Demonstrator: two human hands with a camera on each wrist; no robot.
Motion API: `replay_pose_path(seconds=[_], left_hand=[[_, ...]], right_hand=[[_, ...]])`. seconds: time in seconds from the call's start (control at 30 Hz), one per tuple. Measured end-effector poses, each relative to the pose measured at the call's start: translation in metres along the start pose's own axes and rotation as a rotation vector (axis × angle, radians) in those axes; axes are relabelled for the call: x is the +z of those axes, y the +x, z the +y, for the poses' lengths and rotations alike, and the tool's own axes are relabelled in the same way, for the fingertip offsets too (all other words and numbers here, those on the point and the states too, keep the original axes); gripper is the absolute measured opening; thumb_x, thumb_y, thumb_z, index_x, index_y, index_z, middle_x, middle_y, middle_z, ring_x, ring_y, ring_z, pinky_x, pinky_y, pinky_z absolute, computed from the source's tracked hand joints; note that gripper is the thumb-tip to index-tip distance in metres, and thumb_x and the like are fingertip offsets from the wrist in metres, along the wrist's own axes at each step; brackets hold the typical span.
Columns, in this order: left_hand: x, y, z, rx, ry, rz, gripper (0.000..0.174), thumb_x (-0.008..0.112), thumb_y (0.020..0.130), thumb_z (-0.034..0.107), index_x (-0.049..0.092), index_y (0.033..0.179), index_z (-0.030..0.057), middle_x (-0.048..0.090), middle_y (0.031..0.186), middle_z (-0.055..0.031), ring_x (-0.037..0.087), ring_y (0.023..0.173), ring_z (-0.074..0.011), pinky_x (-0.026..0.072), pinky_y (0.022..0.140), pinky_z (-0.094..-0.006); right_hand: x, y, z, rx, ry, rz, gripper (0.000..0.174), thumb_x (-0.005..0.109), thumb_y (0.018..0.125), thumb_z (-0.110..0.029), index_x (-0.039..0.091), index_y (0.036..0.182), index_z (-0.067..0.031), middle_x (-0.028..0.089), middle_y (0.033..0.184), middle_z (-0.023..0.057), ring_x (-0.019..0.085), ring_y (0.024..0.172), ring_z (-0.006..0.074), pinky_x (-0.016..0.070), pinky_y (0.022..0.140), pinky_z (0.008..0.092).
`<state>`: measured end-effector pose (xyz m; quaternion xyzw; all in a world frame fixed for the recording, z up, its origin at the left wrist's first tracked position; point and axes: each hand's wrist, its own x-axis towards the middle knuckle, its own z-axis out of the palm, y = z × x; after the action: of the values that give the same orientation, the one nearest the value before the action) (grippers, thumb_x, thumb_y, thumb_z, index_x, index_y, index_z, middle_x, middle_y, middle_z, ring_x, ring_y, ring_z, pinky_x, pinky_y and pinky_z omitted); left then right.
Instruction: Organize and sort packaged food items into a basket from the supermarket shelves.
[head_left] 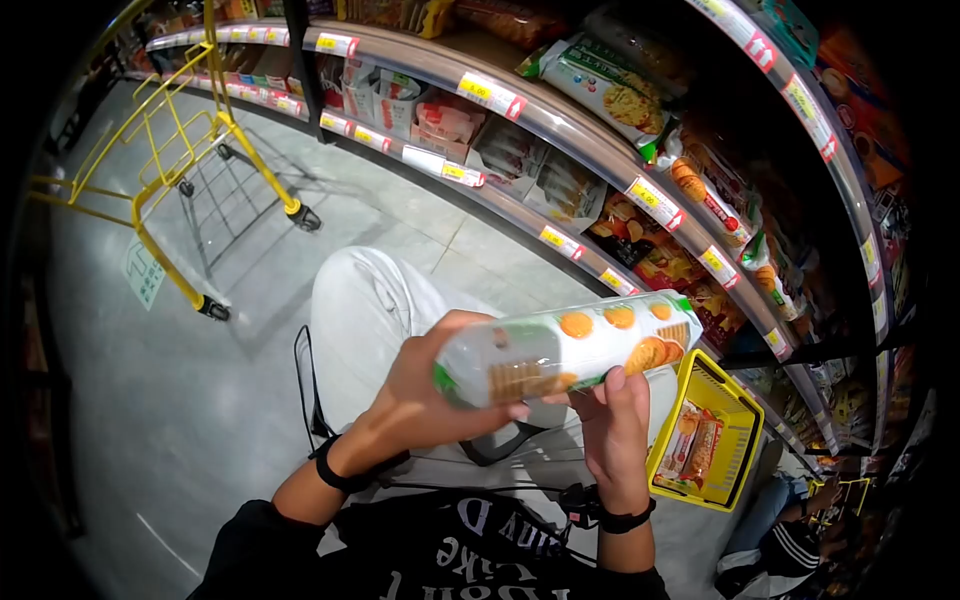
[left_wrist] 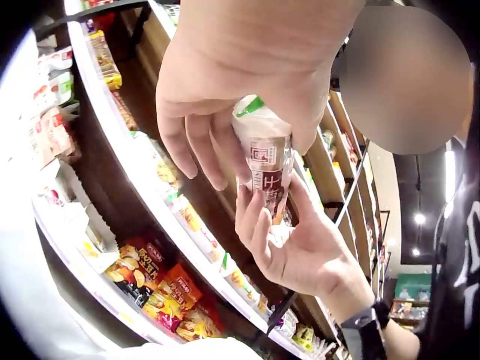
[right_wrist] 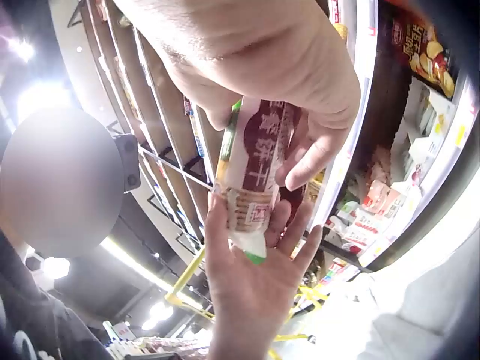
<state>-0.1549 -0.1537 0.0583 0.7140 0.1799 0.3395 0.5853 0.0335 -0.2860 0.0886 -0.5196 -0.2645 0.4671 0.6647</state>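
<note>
Both hands hold a long clear-and-white pack of biscuits (head_left: 592, 345) with green ends and pictures of round biscuits, raised above the person's lap. My left hand (head_left: 425, 390) grips its left end, thumb on top and fingers underneath. Toward the other end, my right hand (head_left: 612, 430) pinches the pack, its thumb on the near side. The left wrist view shows the end of the pack (left_wrist: 266, 154) between the fingers of both hands. In the right wrist view, stacked biscuits show through the wrapper (right_wrist: 247, 210), beside dark lettering on the label.
A yellow basket (head_left: 752, 425) with biscuit packs (head_left: 692, 447) in it stands on the floor at right. Shelves (head_left: 400, 50) of packaged snacks curve along the front and right. A yellow cart (head_left: 140, 205) stands at left. Another person (head_left: 790, 545) is at lower right.
</note>
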Motion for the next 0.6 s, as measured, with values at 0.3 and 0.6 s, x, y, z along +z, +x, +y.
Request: replay_pose_path(seconds=[0.3, 0.6], left_hand=[[0.005, -0.008, -0.011, -0.542, -0.546, 0.352, 0.056, 0.08, 0.087, 0.025, 0.054, 0.124, -0.0086, 0.069, 0.111, -0.0141, 0.066, 0.098, -0.0171, 0.0549, 0.086, -0.0307], [0.022, -0.014, -0.021, -0.667, -0.45, 0.383, 0.042, 0.078, 0.09, 0.023, 0.06, 0.116, -0.0051, 0.068, 0.103, -0.0091, 0.064, 0.092, -0.0141, 0.053, 0.084, -0.0298]], right_hand=[[-0.021, -0.008, -0.006, 0.065, -0.358, -0.022, 0.029, 0.067, 0.1, -0.019, 0.068, 0.115, 0.0063, 0.076, 0.102, 0.0148, 0.071, 0.093, 0.0168, 0.0545, 0.087, 0.0311], [0.012, 0.001, -0.019, -0.68, -1.599, -0.222, 0.062, 0.081, 0.079, -0.025, 0.06, 0.135, -0.0087, 0.058, 0.134, 0.011, 0.052, 0.124, 0.0299, 0.042, 0.106, 0.048]])
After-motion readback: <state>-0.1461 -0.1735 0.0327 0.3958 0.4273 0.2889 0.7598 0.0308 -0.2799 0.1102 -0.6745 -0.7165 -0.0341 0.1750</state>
